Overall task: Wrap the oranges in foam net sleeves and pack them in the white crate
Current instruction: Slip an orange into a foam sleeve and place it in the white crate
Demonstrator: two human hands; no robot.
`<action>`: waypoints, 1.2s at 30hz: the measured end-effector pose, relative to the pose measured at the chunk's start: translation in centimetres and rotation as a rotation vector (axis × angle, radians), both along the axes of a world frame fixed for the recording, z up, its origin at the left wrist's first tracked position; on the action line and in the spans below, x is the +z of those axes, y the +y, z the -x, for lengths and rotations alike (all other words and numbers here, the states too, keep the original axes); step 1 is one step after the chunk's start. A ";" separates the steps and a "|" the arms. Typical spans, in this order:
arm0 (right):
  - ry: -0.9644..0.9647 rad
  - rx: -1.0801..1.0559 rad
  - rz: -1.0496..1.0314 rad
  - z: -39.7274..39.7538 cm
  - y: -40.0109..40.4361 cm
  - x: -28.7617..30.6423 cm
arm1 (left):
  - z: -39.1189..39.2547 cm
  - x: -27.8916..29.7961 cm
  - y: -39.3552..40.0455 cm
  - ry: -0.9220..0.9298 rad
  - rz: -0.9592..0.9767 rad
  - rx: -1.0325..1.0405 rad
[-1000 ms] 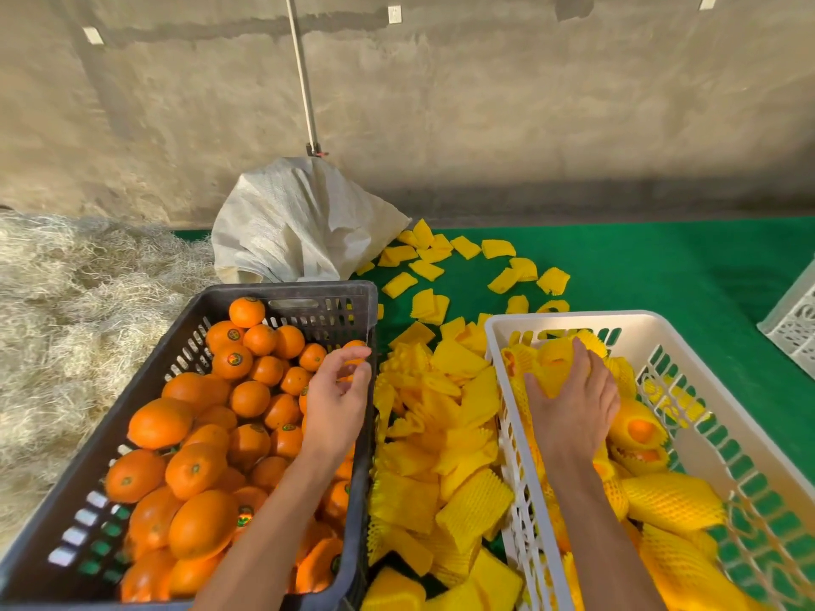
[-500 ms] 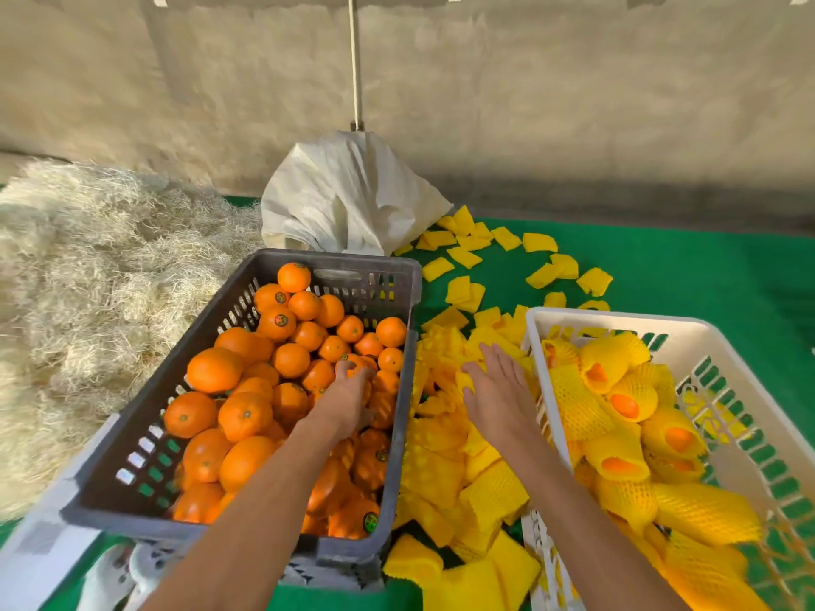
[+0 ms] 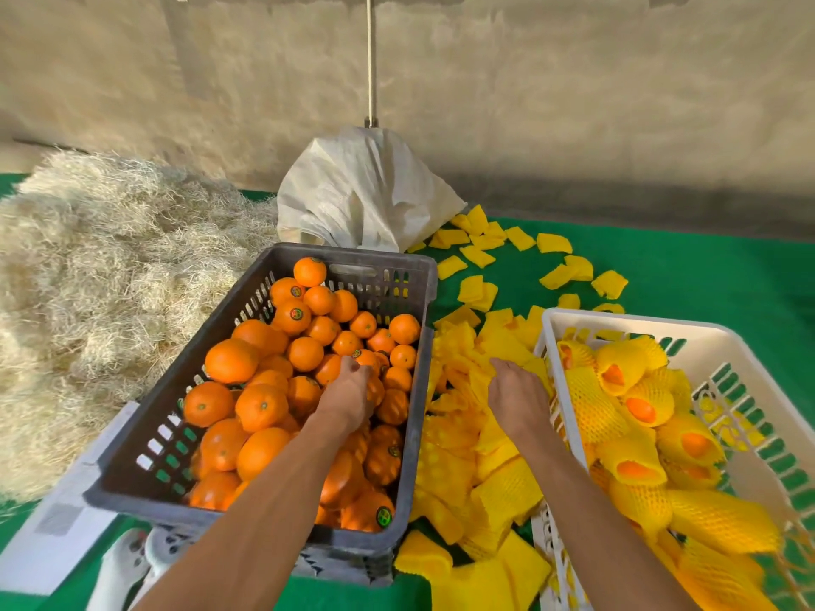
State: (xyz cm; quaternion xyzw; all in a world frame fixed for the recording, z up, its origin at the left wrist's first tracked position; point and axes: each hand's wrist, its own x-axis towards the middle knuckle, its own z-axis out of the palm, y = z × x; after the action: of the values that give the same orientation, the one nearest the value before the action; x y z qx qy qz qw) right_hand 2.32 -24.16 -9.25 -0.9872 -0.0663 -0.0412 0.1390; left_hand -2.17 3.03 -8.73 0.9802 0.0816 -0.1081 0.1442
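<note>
A dark grey crate (image 3: 353, 254) at the left holds several loose oranges (image 3: 230, 360). My left hand (image 3: 348, 392) reaches into it, fingers curled over an orange (image 3: 367, 359) near the crate's right wall. Between the crates lies a pile of yellow foam net sleeves (image 3: 463, 460). My right hand (image 3: 518, 399) presses into this pile, its fingers curled down on a sleeve (image 3: 507, 346) and partly hidden. The white crate (image 3: 639, 323) at the right holds several oranges wrapped in yellow sleeves (image 3: 630, 368).
A white woven sack (image 3: 361, 200) leans behind the grey crate under a thin pole (image 3: 372, 59). A heap of pale straw (image 3: 88, 280) fills the left. Loose sleeves (image 3: 553, 243) are scattered on the green mat (image 3: 705, 275). A concrete wall stands behind.
My right hand left the white crate, crossed left to the sleeve pile and curled its fingers there. My left hand dropped deeper among the oranges and closed on one. The view shifted left.
</note>
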 end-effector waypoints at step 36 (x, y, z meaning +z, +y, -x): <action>0.046 -0.190 -1.390 2.7 -1.7 6.0 | -1.7 8.7 -11.7 -0.550 0.995 -0.067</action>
State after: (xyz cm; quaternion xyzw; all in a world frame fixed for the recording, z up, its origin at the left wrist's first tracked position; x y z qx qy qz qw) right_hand -0.34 -25.84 -3.25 -0.6717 0.0650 -0.0651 0.7351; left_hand -0.48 -8.67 -0.02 0.7882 -0.0509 0.1212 0.6012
